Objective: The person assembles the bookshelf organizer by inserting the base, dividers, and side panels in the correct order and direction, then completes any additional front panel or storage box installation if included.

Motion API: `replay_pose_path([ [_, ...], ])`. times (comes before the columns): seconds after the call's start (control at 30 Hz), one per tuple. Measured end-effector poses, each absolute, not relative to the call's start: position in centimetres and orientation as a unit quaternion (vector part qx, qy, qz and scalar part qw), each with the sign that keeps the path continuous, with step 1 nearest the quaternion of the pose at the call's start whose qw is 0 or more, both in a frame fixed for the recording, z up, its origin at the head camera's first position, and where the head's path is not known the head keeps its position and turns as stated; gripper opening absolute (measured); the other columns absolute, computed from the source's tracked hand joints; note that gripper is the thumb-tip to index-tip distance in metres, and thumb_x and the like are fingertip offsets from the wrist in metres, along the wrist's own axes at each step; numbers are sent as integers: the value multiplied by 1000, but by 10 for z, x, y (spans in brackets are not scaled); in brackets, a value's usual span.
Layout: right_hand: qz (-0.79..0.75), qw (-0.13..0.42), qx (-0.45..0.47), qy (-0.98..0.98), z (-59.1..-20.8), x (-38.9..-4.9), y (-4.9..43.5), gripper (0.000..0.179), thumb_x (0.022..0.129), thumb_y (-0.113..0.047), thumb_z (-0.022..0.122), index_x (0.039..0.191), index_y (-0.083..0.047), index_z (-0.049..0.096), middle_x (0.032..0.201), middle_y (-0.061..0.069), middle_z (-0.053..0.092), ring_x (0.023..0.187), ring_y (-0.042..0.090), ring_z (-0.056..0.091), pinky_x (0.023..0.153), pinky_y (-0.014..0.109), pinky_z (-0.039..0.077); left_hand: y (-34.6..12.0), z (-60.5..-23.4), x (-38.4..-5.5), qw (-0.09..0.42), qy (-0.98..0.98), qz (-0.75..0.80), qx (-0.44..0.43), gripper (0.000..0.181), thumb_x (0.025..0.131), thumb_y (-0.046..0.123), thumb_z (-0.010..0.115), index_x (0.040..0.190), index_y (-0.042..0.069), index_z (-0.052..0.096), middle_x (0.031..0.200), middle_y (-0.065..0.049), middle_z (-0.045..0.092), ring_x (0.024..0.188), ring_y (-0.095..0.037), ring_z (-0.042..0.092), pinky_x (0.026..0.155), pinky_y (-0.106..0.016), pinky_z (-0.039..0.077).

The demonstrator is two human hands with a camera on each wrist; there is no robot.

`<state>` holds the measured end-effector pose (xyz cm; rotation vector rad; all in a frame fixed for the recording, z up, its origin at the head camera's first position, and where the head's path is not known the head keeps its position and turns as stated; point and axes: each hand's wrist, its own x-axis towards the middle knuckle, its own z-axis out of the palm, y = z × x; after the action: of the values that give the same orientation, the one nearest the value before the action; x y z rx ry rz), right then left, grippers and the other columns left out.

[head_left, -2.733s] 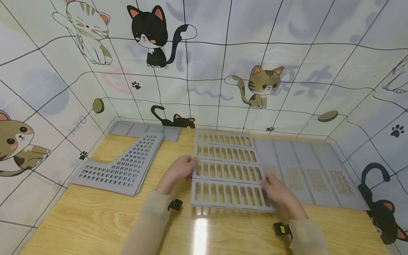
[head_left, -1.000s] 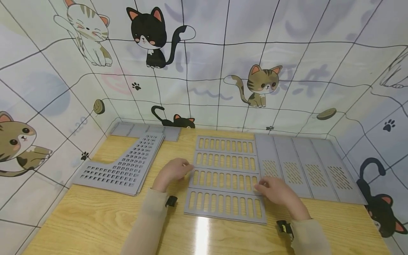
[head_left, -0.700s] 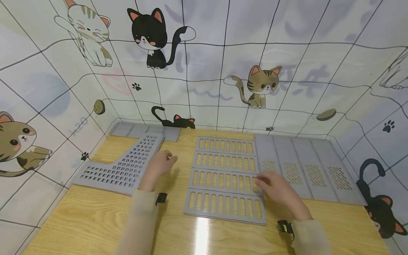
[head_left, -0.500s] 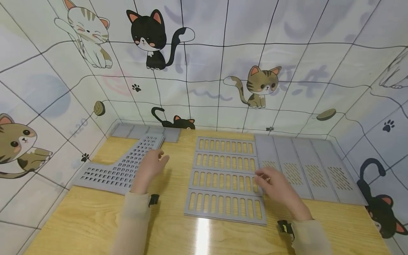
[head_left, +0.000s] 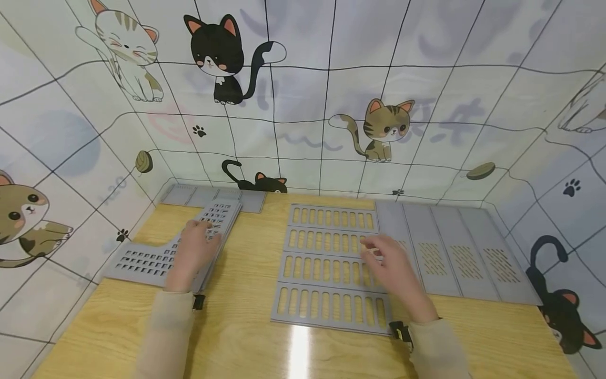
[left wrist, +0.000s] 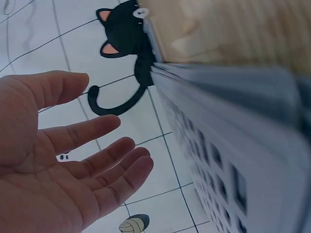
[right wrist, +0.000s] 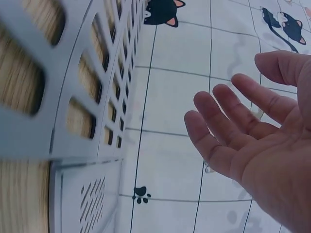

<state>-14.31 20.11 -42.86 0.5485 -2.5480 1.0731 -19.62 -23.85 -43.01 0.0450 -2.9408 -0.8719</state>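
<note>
The left hand has moved from the left edge of the slotted panels to above the L-shaped stack; the right hand has drifted slightly inward. Both hands' fingers are relaxed and hold nothing. The four slotted panels lie in rows below and left of the right fingertips. The one L-shaped stack lies under the left fingers, its layers too tight to count. Right of the right fingers, four slit panels lie side by side. Beyond the left fingers sit partly covered back panels, number unclear. Lifting the stack by opposite edges should keep its layers flush.
</note>
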Motion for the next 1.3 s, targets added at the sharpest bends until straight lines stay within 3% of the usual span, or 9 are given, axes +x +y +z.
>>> replay_pose_path([
  [0.3, 393, 150, 173, -890, -431, -149, 174, 27, 96, -1, 68, 121, 6, 66, 123, 23, 65, 111, 42, 64, 89, 57, 57, -263, -440, -204, 8, -973, -230, 9, 71, 103, 33, 61, 146, -19, 39, 148, -45, 30, 133, -62, 33, 102, -75, 38],
  [0.53, 388, 125, 168, -898, -441, -150, 166, 28, 98, -3, 66, 125, 3, 65, 126, 19, 64, 113, 38, 63, 89, 54, 57, -279, -442, -212, -59, -982, -179, 25, 98, 94, 51, 70, 152, -16, 28, 149, -51, 22, 136, -69, 23, 106, -82, 25],
  [0.83, 380, 81, 147, -910, -451, -152, 174, 27, 100, -9, 65, 126, 1, 65, 131, 20, 63, 117, 39, 60, 90, 55, 56, -292, -448, -224, -113, -980, -154, 51, 120, 83, 68, 75, 155, -14, 23, 144, -51, 30, 132, -70, 29, 105, -82, 25],
  [1.13, 379, 70, 131, -913, -451, -155, 185, 28, 100, -9, 66, 126, 1, 65, 132, 22, 62, 118, 41, 62, 95, 57, 53, -299, -450, -234, -91, -981, -162, 57, 129, 74, 67, 83, 156, -11, 22, 140, -52, 29, 129, -69, 29, 101, -80, 29],
  [1.3, 380, 75, 127, -913, -451, -156, 187, 26, 100, -9, 65, 124, 2, 66, 132, 22, 62, 116, 41, 62, 95, 57, 53, -295, -448, -236, -43, -984, -162, 54, 126, 69, 59, 91, 153, -10, 29, 129, -46, 36, 121, -63, 35, 99, -78, 33],
])
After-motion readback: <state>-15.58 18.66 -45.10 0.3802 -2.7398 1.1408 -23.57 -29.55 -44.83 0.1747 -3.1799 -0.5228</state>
